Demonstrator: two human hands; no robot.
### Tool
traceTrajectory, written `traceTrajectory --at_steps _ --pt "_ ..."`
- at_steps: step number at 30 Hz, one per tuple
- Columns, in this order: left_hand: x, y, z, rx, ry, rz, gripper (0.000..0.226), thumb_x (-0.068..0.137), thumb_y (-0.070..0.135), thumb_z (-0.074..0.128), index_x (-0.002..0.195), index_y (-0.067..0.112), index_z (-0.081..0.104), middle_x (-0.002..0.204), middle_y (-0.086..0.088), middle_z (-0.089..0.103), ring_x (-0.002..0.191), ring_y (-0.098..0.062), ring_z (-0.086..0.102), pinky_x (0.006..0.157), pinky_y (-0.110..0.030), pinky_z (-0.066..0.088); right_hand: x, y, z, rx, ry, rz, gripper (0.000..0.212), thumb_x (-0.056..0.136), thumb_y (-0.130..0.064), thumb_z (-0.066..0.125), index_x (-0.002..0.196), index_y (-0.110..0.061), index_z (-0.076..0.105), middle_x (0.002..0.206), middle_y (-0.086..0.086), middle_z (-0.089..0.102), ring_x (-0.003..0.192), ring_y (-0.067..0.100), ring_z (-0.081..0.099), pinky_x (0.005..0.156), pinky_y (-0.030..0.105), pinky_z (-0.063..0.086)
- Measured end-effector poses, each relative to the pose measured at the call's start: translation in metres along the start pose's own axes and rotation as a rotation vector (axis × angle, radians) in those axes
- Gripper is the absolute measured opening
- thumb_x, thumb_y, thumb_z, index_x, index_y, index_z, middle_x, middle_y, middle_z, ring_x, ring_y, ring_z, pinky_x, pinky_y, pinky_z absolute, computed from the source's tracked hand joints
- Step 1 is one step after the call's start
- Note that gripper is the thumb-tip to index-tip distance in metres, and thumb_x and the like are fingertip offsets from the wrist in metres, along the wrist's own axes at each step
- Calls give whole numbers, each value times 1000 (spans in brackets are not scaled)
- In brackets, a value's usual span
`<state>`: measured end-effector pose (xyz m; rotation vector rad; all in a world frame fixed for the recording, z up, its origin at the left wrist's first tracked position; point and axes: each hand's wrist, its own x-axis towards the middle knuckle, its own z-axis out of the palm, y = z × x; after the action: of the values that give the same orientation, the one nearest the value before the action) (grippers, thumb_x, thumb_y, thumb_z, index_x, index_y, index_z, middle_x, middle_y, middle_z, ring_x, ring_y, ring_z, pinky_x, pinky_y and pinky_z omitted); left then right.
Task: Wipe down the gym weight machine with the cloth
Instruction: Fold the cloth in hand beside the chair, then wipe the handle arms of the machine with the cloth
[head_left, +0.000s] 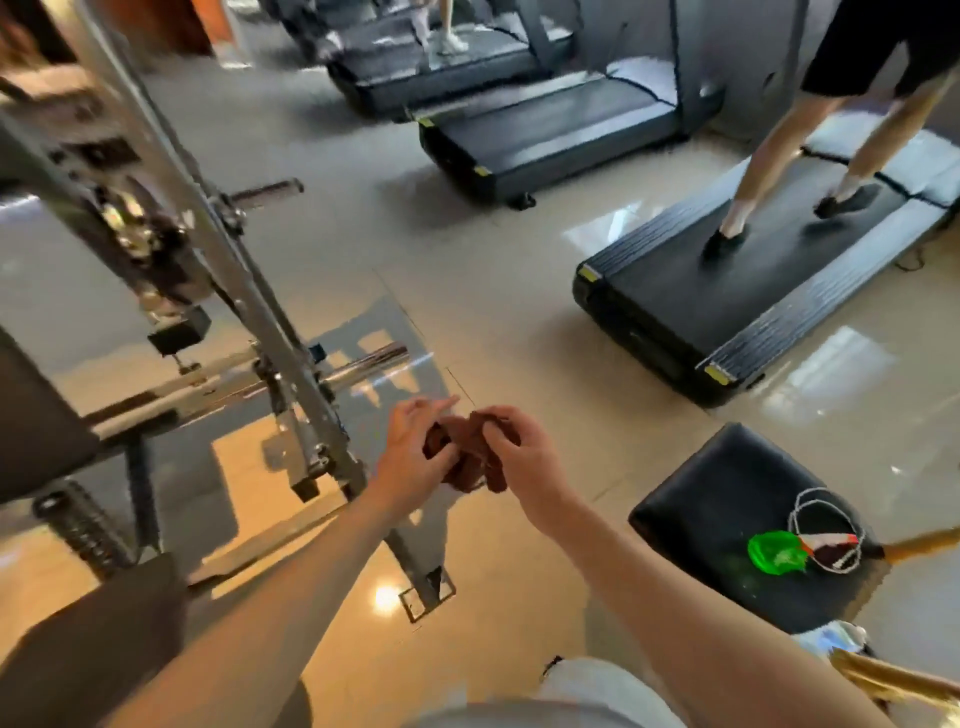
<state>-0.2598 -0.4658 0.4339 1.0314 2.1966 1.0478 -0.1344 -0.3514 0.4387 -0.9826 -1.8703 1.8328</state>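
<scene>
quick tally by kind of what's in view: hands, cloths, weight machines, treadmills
hands: 2, left hand and right hand
brown cloth: 1, held by both hands
weight machine: 1
treadmills clearly seen: 3, near treadmill, middle treadmill, far treadmill
total: 7

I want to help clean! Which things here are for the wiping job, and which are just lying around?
For the job: brown cloth, gripped by the left hand and right hand; weight machine.

Just lying about: black stool, with a green object and a striped item on it; treadmill that someone is walking on.
</scene>
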Motion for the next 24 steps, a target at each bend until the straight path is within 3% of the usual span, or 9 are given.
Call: traceTrajectory --at_steps 2,3,5,7,9,13,17,20,24 --pt "-25 -34 -47 27 44 42 31 99 36 62 129 40 56 147 7 41 142 -13 33 116 -31 26 -8 -14 59 -13 -90 -42 15 96 -31 59 97 -41 71 101 3 70 97 24 68 80 39 57" --pt "-40 -51 -71 28 73 28 22 100 35 61 121 39 61 137 11 52 136 -13 44 111 -31 35 -12 -20 89 -26 -124 -67 15 97 -31 59 96 -41 70 100 2 71 96 23 69 80 38 57" --pt "-70 -82 -120 52 127 -34 12 102 31 58 107 38 66 106 19 67 105 -5 63 85 -22 47 -18 -29 147 -99 -160 -129 16 100 -25 59 97 -38 69 98 -3 71 93 13 69 83 29 57" --pt "-98 -110 -167 42 200 -72 14 103 28 56 100 36 68 91 18 68 88 2 62 70 -16 42 -24 -38 202 -176 -173 -182 13 100 -20 62 102 -30 69 96 -8 70 90 2 65 78 19 51" --pt "-123 -131 -206 -37 274 -116 18 104 27 55 101 28 73 92 13 71 88 2 63 71 -17 43 -29 -47 252 -206 -172 -200 9 98 -19 65 104 -24 71 92 -12 70 86 -1 64 76 17 49" --pt "-152 -152 -263 -339 430 -288 25 105 29 51 97 22 74 94 -1 74 93 -21 68 81 -41 55 -35 -69 325 -242 -169 -154 13 101 -25 59 110 -25 68 101 -10 67 97 6 62 85 27 51" --pt "-147 -163 -306 -583 488 -372 26 107 29 47 105 22 71 102 -5 74 100 -22 69 82 -35 56 -31 -94 377 -205 -203 -167 17 105 -24 52 113 -25 66 105 -6 68 101 8 64 91 32 57" --pt "-133 -163 -335 -693 518 -332 27 107 28 45 106 21 71 102 -8 73 103 -24 68 85 -37 55 -16 -107 404 -153 -270 -135 21 105 -37 50 119 -29 63 111 -4 67 109 14 64 96 39 56" --pt "-103 -162 -371 -715 497 -230 24 106 27 49 108 33 72 108 0 73 103 -19 70 84 -34 57 16 -123 437 -68 -458 -51 34 98 -58 48 129 -43 54 124 -4 66 119 20 62 102 48 52"
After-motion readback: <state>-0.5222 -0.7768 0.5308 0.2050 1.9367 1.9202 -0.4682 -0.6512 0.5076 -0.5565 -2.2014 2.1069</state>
